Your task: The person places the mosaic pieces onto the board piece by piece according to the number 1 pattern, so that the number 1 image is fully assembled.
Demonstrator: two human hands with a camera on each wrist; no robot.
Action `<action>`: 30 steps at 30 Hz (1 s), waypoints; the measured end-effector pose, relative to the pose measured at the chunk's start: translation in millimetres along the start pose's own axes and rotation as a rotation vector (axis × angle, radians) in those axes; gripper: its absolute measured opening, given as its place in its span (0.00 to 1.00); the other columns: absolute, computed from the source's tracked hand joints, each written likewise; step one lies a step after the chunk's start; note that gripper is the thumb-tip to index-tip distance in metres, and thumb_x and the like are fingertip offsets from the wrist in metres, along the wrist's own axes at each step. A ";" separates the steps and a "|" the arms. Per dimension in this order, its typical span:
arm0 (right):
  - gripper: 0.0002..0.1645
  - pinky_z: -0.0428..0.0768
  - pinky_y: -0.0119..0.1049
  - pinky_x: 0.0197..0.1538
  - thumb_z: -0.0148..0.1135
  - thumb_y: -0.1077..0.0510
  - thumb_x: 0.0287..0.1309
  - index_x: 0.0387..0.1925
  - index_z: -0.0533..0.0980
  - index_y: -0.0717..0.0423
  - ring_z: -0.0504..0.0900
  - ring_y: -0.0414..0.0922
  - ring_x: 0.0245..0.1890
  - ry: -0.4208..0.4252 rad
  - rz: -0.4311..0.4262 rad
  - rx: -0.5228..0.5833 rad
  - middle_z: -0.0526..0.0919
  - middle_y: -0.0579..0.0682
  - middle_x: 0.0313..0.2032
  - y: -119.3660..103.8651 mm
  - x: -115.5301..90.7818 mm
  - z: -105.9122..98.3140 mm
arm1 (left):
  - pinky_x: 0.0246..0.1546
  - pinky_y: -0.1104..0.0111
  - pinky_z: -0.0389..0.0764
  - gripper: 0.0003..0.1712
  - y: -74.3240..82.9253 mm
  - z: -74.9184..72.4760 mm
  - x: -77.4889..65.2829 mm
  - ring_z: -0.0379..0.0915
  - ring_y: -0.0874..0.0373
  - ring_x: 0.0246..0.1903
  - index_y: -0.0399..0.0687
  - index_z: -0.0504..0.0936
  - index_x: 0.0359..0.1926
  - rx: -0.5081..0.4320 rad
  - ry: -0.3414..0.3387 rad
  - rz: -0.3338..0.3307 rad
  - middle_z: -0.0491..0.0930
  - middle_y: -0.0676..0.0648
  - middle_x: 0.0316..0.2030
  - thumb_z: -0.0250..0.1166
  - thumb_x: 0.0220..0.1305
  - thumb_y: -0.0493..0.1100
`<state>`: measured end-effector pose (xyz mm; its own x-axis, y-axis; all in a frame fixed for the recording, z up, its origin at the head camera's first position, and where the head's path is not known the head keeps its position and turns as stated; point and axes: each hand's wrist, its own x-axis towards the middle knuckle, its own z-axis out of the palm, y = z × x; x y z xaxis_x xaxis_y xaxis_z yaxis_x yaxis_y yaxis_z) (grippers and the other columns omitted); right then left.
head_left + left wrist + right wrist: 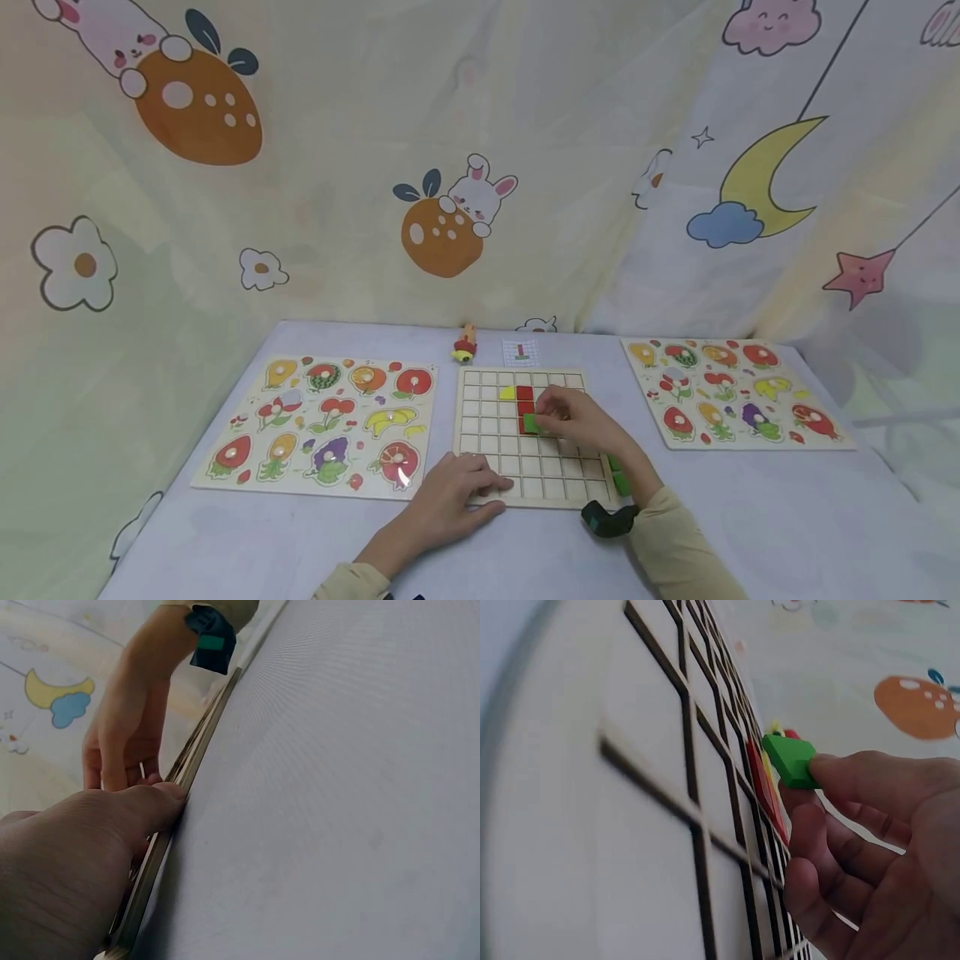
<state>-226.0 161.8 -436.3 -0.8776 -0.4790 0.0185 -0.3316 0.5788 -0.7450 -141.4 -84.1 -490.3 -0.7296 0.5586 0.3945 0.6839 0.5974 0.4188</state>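
A wooden grid board (536,489) lies flat in the middle of the table. My right hand (573,417) pinches a green tile (789,760) between thumb and fingers, just above the board. Red tiles (524,392) stand in a column in the grid, the lower part partly covered by the green tile. A small yellow tile (507,392) sits left of the top red one. My left hand (457,496) rests at the board's near left corner, fingers over the frame. Its thumb (154,806) touches the near edge in the left wrist view; the other fingers are mostly hidden there.
Fruit puzzle boards lie to the left (352,483) and right (720,437). A small pattern card (520,353) and a little toy figure (465,343) are behind the grid. More green tiles (621,483) lie along its right side. A printed cloth hangs behind.
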 end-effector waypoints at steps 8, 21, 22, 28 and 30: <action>0.04 0.73 0.30 0.35 0.62 0.56 0.58 0.33 0.74 0.50 0.75 0.40 0.30 -0.008 -0.005 -0.024 0.78 0.44 0.30 -13.5 -0.5 20.7 | 0.33 0.79 0.56 0.15 3.7 -2.0 -0.9 0.60 0.73 0.29 0.67 0.84 0.45 -0.015 -0.027 -0.026 0.69 0.65 0.25 0.69 0.54 0.54; 0.04 0.67 0.29 0.28 0.63 0.52 0.57 0.29 0.75 0.42 0.69 0.36 0.23 0.008 0.044 -0.267 0.72 0.38 0.20 -24.8 -2.6 39.4 | 0.34 0.78 0.57 0.15 3.7 -2.2 -1.3 0.60 0.73 0.29 0.69 0.83 0.46 -0.025 -0.057 -0.050 0.72 0.65 0.28 0.68 0.56 0.55; 0.04 0.67 0.30 0.28 0.63 0.52 0.57 0.28 0.75 0.42 0.69 0.36 0.23 0.012 0.043 -0.288 0.72 0.37 0.20 -26.2 -3.0 39.6 | 0.34 0.78 0.57 0.15 3.4 -2.1 -1.0 0.60 0.73 0.29 0.69 0.83 0.46 -0.026 -0.054 -0.049 0.71 0.65 0.27 0.68 0.56 0.55; 0.02 0.70 0.31 0.31 0.60 0.52 0.60 0.31 0.76 0.43 0.71 0.37 0.26 -0.002 0.031 -0.293 0.75 0.37 0.24 -29.4 -7.6 28.2 | 0.34 0.77 0.58 0.15 1.5 -2.4 1.6 0.62 0.73 0.30 0.69 0.83 0.46 -0.021 -0.045 -0.048 0.72 0.65 0.27 0.68 0.55 0.55; 0.02 0.72 0.31 0.33 0.60 0.53 0.60 0.34 0.77 0.45 0.72 0.37 0.28 -0.009 0.028 -0.271 0.77 0.38 0.26 -27.3 -9.6 18.2 | 0.35 0.77 0.58 0.15 0.9 -4.4 3.1 0.62 0.73 0.31 0.68 0.83 0.46 -0.014 -0.046 -0.052 0.72 0.65 0.28 0.68 0.55 0.55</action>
<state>-202.3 138.6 -428.2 -0.8852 -0.4652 -0.0063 -0.3886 0.7467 -0.5398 -143.1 -84.3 -485.1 -0.7634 0.5529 0.3338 0.6445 0.6188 0.4491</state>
